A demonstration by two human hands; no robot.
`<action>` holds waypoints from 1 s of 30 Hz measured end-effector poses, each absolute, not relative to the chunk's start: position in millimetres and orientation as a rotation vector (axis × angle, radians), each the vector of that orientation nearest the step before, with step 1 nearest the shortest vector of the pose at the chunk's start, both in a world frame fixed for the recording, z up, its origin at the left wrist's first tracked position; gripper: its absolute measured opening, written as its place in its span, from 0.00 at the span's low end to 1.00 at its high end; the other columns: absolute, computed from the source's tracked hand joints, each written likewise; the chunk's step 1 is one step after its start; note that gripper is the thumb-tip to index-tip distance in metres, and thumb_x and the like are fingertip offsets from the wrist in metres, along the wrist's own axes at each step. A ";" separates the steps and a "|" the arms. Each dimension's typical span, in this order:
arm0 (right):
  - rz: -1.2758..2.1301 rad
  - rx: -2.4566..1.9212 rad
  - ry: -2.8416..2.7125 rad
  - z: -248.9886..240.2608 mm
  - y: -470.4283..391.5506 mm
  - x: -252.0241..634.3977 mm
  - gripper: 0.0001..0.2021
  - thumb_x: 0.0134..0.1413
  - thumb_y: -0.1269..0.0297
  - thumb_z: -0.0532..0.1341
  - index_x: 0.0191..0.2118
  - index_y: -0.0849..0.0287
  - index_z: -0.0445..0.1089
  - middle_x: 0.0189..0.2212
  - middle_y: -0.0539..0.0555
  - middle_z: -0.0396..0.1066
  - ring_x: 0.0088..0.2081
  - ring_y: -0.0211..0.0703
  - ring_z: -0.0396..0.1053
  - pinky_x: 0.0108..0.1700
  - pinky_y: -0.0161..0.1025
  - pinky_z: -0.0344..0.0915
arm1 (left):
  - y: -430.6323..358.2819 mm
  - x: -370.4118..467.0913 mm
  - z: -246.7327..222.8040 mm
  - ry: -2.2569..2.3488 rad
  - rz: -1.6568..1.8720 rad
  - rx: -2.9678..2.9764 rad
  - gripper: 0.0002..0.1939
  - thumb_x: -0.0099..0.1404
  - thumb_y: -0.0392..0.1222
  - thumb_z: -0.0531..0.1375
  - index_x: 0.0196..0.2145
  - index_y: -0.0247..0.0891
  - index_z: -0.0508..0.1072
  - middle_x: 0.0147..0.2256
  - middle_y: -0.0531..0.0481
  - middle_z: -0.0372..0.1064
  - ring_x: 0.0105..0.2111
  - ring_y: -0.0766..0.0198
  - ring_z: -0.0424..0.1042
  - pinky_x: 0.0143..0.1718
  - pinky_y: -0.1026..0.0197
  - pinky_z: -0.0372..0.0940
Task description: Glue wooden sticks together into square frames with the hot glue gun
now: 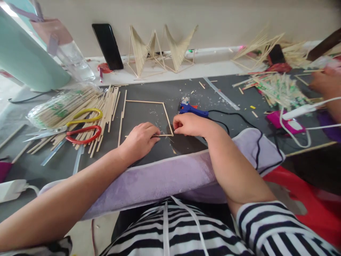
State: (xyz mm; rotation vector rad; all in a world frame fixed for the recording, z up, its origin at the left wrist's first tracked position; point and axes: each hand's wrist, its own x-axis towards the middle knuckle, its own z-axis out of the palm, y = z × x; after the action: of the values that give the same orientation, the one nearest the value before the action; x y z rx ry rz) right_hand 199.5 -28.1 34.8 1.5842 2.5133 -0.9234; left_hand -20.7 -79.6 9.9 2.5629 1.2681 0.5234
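Observation:
On the dark mat, thin wooden sticks form a three-sided frame (144, 101), joined at the top right and bottom right corners. Two more sticks (120, 128) lie end to end along its left side. My left hand (141, 139) rests with bent fingers on the bottom stick, thumb and fingertips holding it near its middle. My right hand (190, 125) is curled at the bottom right corner, fingertips pinched together beside the joint; whether anything is between them is too small to tell. Just behind it lies a blue glue gun (194, 110).
Scissors (84, 135) lie on loose sticks (106, 117) at left. Behind stand a phone (108, 46), a bottle (76, 58) and stick models (177, 49). A lilac cushion (165, 177) borders the front. A black cord crosses at right, near another person's hand (326, 80).

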 end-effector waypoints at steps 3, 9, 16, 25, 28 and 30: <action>-0.865 1.518 2.567 35.2 -28.7 199.8 0.05 0.45 0.66 0.63 0.31 0.57 0.68 0.29 0.50 0.72 0.28 0.36 0.66 0.26 0.32 0.56 | -79.8 -18.7 7.2 1.342 0.495 2.551 0.05 0.64 0.38 0.57 0.36 0.37 0.73 0.38 0.47 0.73 0.40 0.57 0.70 0.44 0.55 0.63; -0.958 1.466 2.612 32.5 -31.1 200.4 0.12 0.45 0.64 0.64 0.38 0.56 0.66 0.29 0.48 0.68 0.28 0.36 0.64 0.28 0.33 0.55 | -76.9 -18.4 0.8 1.330 0.540 2.547 0.06 0.63 0.35 0.56 0.34 0.37 0.74 0.35 0.48 0.72 0.38 0.58 0.70 0.43 0.55 0.62; -1.051 1.450 2.597 29.2 -28.6 202.3 0.20 0.47 0.66 0.64 0.48 0.53 0.63 0.26 0.45 0.65 0.26 0.35 0.62 0.28 0.33 0.54 | -74.2 -18.7 0.3 1.251 0.633 2.509 0.08 0.62 0.31 0.55 0.33 0.36 0.74 0.34 0.48 0.73 0.37 0.60 0.70 0.43 0.57 0.64; -1.072 1.503 2.586 25.1 -26.0 201.7 0.23 0.46 0.66 0.65 0.50 0.54 0.62 0.28 0.46 0.67 0.27 0.36 0.64 0.28 0.34 0.56 | -75.0 -18.9 -3.1 1.204 0.717 2.550 0.09 0.60 0.29 0.56 0.33 0.36 0.76 0.33 0.49 0.73 0.35 0.62 0.71 0.40 0.59 0.65; -1.072 1.529 2.568 27.7 -26.5 200.5 0.27 0.46 0.67 0.66 0.53 0.56 0.59 0.28 0.47 0.68 0.28 0.38 0.65 0.29 0.34 0.57 | -74.2 -19.2 -4.1 1.183 0.738 2.560 0.09 0.61 0.30 0.56 0.33 0.37 0.76 0.33 0.49 0.74 0.35 0.62 0.71 0.40 0.59 0.66; -1.060 1.530 2.565 29.0 -26.7 200.2 0.29 0.46 0.67 0.66 0.55 0.56 0.58 0.28 0.47 0.69 0.29 0.39 0.66 0.30 0.35 0.58 | -73.4 -19.3 -5.2 1.176 0.751 2.567 0.10 0.62 0.30 0.56 0.34 0.37 0.76 0.33 0.48 0.74 0.35 0.62 0.71 0.40 0.59 0.66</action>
State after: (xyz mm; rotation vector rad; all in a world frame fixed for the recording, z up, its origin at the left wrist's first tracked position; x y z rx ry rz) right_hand 200.2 -26.7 29.0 1.5303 2.5651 -1.0604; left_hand -19.3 -73.4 -5.2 2.5674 1.1759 0.7513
